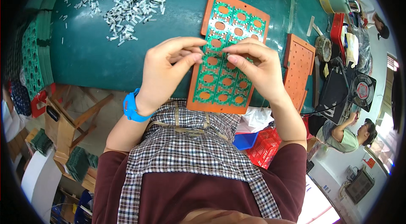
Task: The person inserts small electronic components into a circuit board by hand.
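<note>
Checked apron [190, 139] nearest. Left hand [167, 69] and right hand [258, 69] pinch at green circuit panel [222, 65] on orange carrier [211, 2], overhanging table edge (near side). Metal clips [118, 0] piled well apart, bare teal table [97, 55] between.

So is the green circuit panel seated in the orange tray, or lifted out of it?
Seated: the green circuit panel lies flat within the orange tray's border, with both hands' fingertips resting on its middle.
</note>
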Available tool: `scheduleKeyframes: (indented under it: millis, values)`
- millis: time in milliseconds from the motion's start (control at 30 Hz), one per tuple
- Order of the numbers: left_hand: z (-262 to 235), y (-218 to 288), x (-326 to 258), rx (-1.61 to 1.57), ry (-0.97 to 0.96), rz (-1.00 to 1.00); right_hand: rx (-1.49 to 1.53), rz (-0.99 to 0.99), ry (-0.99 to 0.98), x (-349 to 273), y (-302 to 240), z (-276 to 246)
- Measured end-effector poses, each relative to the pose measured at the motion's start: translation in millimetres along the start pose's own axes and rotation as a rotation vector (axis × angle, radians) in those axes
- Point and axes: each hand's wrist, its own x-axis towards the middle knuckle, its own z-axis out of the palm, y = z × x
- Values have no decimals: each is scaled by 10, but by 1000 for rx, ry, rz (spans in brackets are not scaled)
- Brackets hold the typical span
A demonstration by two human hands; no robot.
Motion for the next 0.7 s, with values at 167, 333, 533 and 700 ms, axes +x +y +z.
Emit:
scheduleKeyframes:
  millis: [167, 333, 533, 700]
  values:
    - [-77, -79, 72, -53, 54, 1, 182, 223, 108, 81, 107, -130]
    - [-68, -86, 86, -61, 86, -43, -398, -52, 273, 271, 230, -313]
    - [-66, -110, 88, -34, 64, -67, -218, 74, 292, 248, 309, -319]
    - [-48, -128, 82, 1, 92, -49, -13, 84, 320, 216, 252, -274]
